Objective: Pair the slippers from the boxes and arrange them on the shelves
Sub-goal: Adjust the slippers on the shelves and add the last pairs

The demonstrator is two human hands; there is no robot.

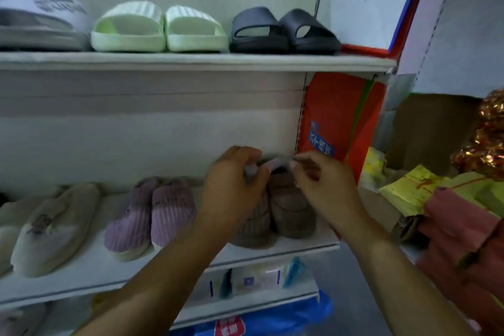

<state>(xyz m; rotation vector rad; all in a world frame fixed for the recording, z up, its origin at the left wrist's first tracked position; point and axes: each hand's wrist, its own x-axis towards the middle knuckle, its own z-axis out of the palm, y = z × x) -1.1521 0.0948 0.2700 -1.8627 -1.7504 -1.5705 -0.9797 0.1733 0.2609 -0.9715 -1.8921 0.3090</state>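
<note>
A pair of brown fuzzy slippers (291,213) stands at the right end of the middle shelf (90,267). My left hand (231,185) and my right hand (319,180) hover over their heels, and between them they pinch a small pale strip (275,163), blurred. Left of this pair stand purple ribbed slippers (152,215) and beige slippers (51,229). The upper shelf (191,61) carries a white and grey slide (41,19), pale green slides (158,27) and dark slides (283,31).
An orange and red box (338,120) stands upright at the shelf's right end. Further right sit a brown cardboard box (433,131), yellow and pink packets (425,194) and shiny gold wrapping (488,139). Below the middle shelf lie blue and white packages (261,278).
</note>
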